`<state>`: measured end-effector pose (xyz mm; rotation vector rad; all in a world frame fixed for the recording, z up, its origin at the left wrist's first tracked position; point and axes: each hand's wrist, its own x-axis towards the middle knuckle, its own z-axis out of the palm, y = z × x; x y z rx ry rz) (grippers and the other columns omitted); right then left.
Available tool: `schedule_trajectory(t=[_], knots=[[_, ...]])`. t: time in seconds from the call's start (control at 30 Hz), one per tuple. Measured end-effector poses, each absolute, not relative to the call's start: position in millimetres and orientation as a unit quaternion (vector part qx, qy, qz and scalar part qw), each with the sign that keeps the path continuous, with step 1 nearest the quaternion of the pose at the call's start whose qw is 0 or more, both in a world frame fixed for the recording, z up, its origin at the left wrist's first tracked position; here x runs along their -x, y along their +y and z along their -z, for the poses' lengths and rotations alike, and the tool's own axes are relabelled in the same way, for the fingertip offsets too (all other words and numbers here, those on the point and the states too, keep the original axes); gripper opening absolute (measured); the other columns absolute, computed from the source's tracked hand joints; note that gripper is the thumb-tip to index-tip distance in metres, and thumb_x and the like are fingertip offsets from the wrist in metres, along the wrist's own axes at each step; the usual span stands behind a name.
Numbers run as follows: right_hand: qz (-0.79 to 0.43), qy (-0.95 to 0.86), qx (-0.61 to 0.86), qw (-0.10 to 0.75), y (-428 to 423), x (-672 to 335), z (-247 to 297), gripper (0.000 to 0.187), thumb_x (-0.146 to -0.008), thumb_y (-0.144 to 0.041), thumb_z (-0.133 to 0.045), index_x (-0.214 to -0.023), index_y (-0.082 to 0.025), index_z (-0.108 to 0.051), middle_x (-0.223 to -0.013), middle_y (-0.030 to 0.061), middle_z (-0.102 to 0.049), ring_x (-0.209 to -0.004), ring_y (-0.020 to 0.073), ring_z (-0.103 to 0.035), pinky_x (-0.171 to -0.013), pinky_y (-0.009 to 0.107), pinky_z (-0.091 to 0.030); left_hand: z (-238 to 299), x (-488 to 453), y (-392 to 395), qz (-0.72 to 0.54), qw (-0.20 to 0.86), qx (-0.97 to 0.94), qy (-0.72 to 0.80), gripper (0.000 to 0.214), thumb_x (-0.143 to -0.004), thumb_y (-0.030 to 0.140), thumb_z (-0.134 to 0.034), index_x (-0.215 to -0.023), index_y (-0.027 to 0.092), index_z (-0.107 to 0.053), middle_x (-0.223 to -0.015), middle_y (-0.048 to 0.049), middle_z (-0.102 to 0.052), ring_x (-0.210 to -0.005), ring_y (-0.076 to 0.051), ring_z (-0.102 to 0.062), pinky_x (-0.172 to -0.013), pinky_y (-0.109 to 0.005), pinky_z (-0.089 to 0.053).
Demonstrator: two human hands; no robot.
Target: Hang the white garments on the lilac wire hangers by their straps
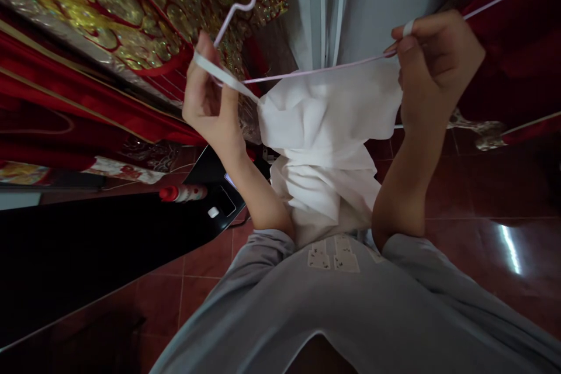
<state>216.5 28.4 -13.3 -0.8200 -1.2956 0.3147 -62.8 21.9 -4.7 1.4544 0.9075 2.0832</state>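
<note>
A white garment with thin straps hangs in front of my body, its cloth bunched in folds. My left hand has one white strap stretched across its fingers and thumb, and it grips a pale pink clothes hanger at the left bend. My right hand is closed, with thumb and forefinger pinched at the hanger's right part; another bit of white strap loops over the forefinger. The hanger's thin bar runs between both hands, above the garment. Its hook is not visible.
Red and gold sequinned garments hang at the left, and dark red cloth at the right. A black table holds a red-capped bottle and a small white case. Red tiles cover the floor.
</note>
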Motion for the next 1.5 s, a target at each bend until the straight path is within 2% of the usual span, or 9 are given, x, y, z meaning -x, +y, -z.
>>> schedule_trajectory(t=[0.2,0.5,0.73,0.9,1.03,1.13,1.3,1.43,1.5], knots=[[-0.136,-0.581,0.375,0.709,24,-214,11,0.013,-0.089,-0.032,-0.066,-0.086,-0.020,-0.068,-0.087,0.0029,-0.070,-0.071,0.0109,-0.059,-0.060,0.026,-0.029,-42,58,25,-0.604,0.284,-0.641,0.379,0.032,-0.096,0.002,-0.076,-0.121,0.020,-0.076,-0.128,0.0009,-0.071,-0.131,-0.026,-0.059,-0.114,-0.032,-0.051],[-0.128,-0.586,0.405,0.691,25,-213,9,0.007,-0.088,-0.030,-0.064,-0.085,-0.024,-0.067,-0.086,0.0013,-0.069,-0.073,0.0124,-0.057,-0.070,0.029,-0.044,-72,51,48,-0.516,0.372,-0.602,0.482,0.027,-0.102,0.010,-0.067,-0.078,0.023,-0.067,-0.083,0.0005,-0.061,-0.090,-0.021,-0.058,-0.098,-0.030,-0.053],[-0.136,-0.588,0.409,0.685,19,-207,9,0.007,-0.087,-0.022,-0.061,-0.085,-0.024,-0.068,-0.091,0.0011,-0.073,-0.081,0.0145,-0.066,-0.070,0.030,-0.047,-41,47,46,-0.637,0.346,-0.517,0.456,0.030,-0.109,0.012,-0.062,-0.080,0.019,-0.058,-0.078,-0.0005,-0.052,-0.092,-0.018,-0.058,-0.087,-0.027,-0.050],[-0.138,-0.600,0.393,0.683,18,-206,11,0.020,-0.088,-0.014,-0.058,-0.089,-0.029,-0.072,-0.093,-0.0009,-0.075,-0.083,0.0155,-0.069,-0.073,0.033,-0.052,-14,24,39,-0.746,0.394,-0.304,0.444,0.012,-0.111,0.011,-0.055,-0.113,0.022,-0.057,-0.098,-0.0008,-0.064,-0.119,-0.023,-0.062,-0.102,-0.035,-0.045],[-0.132,-0.615,0.367,0.686,15,-199,12,0.038,-0.082,-0.004,-0.053,-0.097,-0.030,-0.076,-0.096,-0.0024,-0.076,-0.094,0.0167,-0.073,-0.080,0.035,-0.055,-5,2,28,-0.734,0.452,-0.282,0.421,0.014,-0.117,0.019,-0.041,-0.111,0.022,-0.054,-0.100,-0.0034,-0.071,-0.111,-0.021,-0.067,-0.100,-0.035,-0.049],[-0.132,-0.621,0.382,0.671,11,-197,7,0.036,-0.090,-0.009,-0.055,-0.098,-0.036,-0.078,-0.101,-0.0048,-0.077,-0.083,0.0138,-0.071,-0.082,0.036,-0.058,-7,-6,22,-0.736,0.439,-0.295,0.423,0.022,-0.118,0.021,-0.038,-0.103,0.022,-0.054,-0.097,-0.0024,-0.072,-0.114,-0.020,-0.067,-0.105,-0.035,-0.047],[-0.079,-0.571,0.397,0.714,23,-232,8,0.019,-0.098,-0.025,-0.065,-0.103,-0.035,-0.082,-0.080,-0.0017,-0.067,-0.054,0.0062,-0.047,-0.051,0.026,-0.039,-13,-6,18,-0.752,0.405,-0.318,0.412,0.027,-0.117,0.012,-0.034,-0.097,0.021,-0.049,-0.086,0.0003,-0.071,-0.086,-0.016,-0.071,-0.097,-0.031,-0.052],[0.026,-0.500,0.359,0.788,46,-299,22,0.014,-0.097,-0.031,-0.070,-0.103,-0.035,-0.082,-0.081,-0.0011,-0.061,-0.065,0.0049,-0.059,-0.057,0.019,-0.045,-13,-7,16,-0.777,0.346,-0.360,0.385,0.031,-0.116,0.008,-0.032,-0.094,0.023,-0.047,-0.081,0.0013,-0.069,-0.079,-0.015,-0.070,-0.089,-0.027,-0.055],[-0.068,-0.514,0.364,0.774,55,-330,24,0.014,-0.097,-0.033,-0.070,-0.106,-0.036,-0.080,-0.094,-0.0017,-0.062,-0.078,0.0063,-0.066,-0.061,0.018,-0.049,-11,-8,15,-0.779,0.348,-0.368,0.369,0.031,-0.116,0.007,-0.033,-0.093,0.023,-0.047,-0.082,0.0011,-0.069,-0.076,-0.015,-0.069,-0.084,-0.028,-0.055]])
